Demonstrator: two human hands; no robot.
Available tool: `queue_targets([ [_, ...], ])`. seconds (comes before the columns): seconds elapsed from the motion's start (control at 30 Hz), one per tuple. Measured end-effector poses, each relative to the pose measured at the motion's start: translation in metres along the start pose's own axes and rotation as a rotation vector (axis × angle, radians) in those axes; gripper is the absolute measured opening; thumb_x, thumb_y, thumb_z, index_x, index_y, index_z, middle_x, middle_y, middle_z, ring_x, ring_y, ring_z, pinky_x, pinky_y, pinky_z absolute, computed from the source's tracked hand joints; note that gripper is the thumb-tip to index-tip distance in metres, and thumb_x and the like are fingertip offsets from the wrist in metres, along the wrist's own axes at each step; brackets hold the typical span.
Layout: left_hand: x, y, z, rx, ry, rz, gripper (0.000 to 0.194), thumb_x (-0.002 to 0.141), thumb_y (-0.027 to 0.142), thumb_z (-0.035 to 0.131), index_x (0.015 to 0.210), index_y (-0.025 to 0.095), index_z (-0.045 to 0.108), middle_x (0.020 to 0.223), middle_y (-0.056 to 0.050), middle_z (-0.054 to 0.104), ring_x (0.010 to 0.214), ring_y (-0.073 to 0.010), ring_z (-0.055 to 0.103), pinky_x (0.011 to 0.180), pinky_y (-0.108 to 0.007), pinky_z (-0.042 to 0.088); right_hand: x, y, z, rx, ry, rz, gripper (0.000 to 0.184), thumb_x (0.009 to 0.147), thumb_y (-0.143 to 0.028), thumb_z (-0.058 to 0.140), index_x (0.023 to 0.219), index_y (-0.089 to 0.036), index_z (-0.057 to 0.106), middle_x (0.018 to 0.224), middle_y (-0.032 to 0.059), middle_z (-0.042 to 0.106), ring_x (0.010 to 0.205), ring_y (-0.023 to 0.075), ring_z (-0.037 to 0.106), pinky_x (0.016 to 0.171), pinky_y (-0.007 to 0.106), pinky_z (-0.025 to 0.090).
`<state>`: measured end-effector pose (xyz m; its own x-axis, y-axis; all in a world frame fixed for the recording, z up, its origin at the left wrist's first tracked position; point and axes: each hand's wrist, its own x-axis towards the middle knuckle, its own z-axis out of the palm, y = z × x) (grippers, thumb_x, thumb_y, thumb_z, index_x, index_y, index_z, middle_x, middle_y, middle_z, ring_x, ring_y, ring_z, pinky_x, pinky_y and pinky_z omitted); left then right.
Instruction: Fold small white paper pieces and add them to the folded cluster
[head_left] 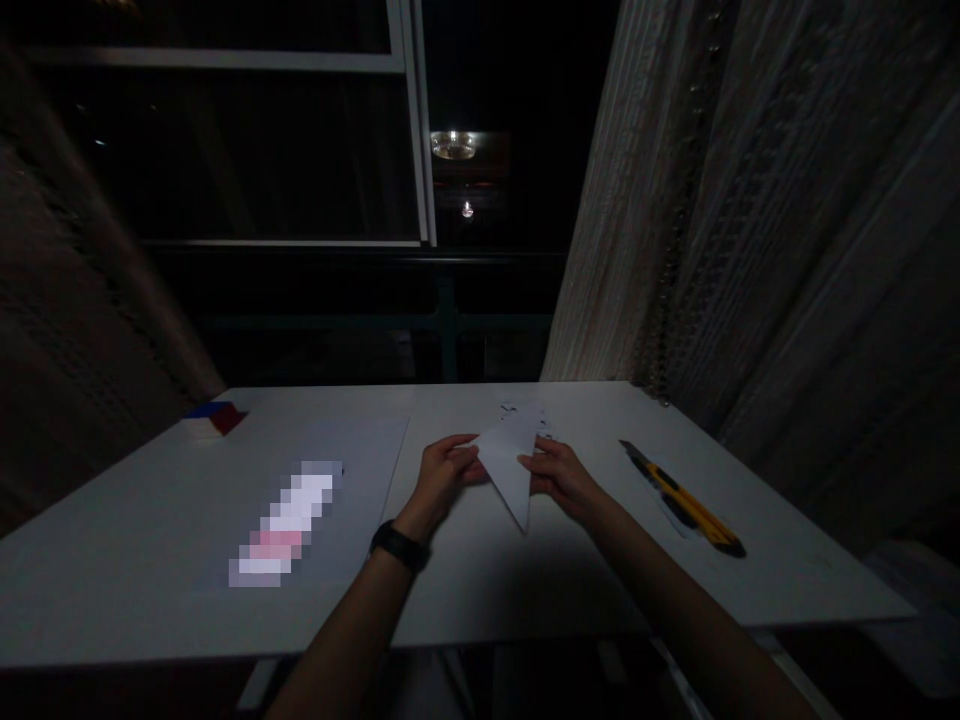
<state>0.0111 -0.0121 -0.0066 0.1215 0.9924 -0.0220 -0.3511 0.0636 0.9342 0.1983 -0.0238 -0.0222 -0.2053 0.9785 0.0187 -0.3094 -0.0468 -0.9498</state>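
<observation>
Between my two hands is a piece of folded white paper [512,468], held up over the table with a sharp corner pointing down toward me. My left hand [450,465], with a black band on its wrist, pinches the paper's left edge between thumb and fingers. On the right edge, my right hand [556,470] grips it with the thumb on the front and the fingers partly behind. Just beyond the folded paper lie small pieces with dark marks [544,415], too dim to make out and partly covered by it.
A white table [457,590] spans the view. On its right lies a yellow and black utility knife [686,500]. At left are a paper sheet [375,480] with a bright, pixelated patch on it and a blue, red and white cube [214,420]. Curtains [622,200] flank a dark window.
</observation>
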Motion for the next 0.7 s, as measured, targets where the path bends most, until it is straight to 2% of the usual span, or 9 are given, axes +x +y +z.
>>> queue_targets([
  [0.17,-0.0017,0.0023,0.0002,0.004,-0.020,-0.004,0.032,0.064,0.012,0.067,0.095,0.007,0.060,0.074,-0.012,0.068,0.063,-0.0202,0.066,0.062,-0.033,0.055,0.0013,0.0036,-0.0033,-0.032,-0.024,0.014,0.034,0.062,-0.028,0.070,0.091,-0.014,0.061,0.076,0.0062,0.066,0.064,0.0173,0.062,0.057,0.031,0.052],
  [0.37,-0.0028,0.0025,-0.0031,-0.007,-0.115,-0.047,0.041,0.063,0.012,0.069,0.102,0.008,0.057,0.073,-0.010,0.067,0.065,-0.0205,0.066,0.064,-0.037,0.055,-0.0008,-0.0004,-0.0027,-0.021,-0.027,0.046,0.028,0.061,-0.025,0.070,0.086,-0.013,0.063,0.078,0.0073,0.066,0.066,0.0182,0.062,0.061,0.033,0.052],
  [0.53,-0.0008,-0.0001,-0.0037,-0.024,-0.081,-0.060,0.034,0.062,0.010,0.068,0.095,0.008,0.057,0.072,-0.010,0.067,0.063,-0.0210,0.065,0.062,-0.037,0.055,-0.0029,-0.0018,-0.0018,-0.007,-0.088,0.061,0.034,0.064,-0.026,0.068,0.095,-0.016,0.059,0.076,0.0053,0.066,0.063,0.0171,0.061,0.056,0.032,0.051],
  [0.7,-0.0007,0.0011,-0.0025,-0.016,-0.089,-0.060,0.027,0.063,0.011,0.065,0.089,0.008,0.059,0.073,-0.010,0.067,0.064,-0.0215,0.065,0.062,-0.038,0.055,-0.0010,0.0010,-0.0033,-0.027,-0.069,0.077,0.029,0.063,-0.026,0.068,0.089,-0.013,0.061,0.071,0.0055,0.065,0.062,0.0166,0.061,0.057,0.031,0.051],
])
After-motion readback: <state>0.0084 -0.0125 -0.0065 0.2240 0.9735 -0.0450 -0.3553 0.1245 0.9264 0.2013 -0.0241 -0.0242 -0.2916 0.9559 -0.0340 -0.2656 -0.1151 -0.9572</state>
